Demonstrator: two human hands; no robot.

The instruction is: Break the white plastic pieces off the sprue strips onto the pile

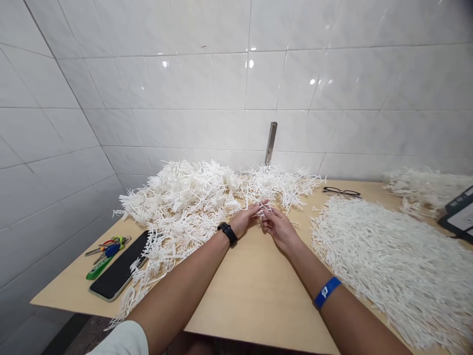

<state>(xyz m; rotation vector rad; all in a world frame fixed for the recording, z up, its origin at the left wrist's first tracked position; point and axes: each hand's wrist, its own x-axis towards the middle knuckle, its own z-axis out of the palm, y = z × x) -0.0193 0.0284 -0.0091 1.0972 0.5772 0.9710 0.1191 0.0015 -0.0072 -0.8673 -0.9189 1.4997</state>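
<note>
My left hand (245,219) and my right hand (280,228) meet over the middle of the table, fingertips pinched close together. Between them is a small bunch of thin white strands (261,212), partly hidden by the fingers. Just beyond and to the left lies a big heap of tangled, branching white strands (192,192), which spreads toward the near left edge. On the right, a wide flat pile of short, loose white pieces (388,261) lies beside my right forearm.
At the left lie a dark phone (120,268), partly under strands, and keys (109,249) with a green tag. Black-framed glasses (342,191) rest behind the right pile. A dark-framed object (460,214) stands at the far right. A metal bar (271,143) rises against the tiled wall.
</note>
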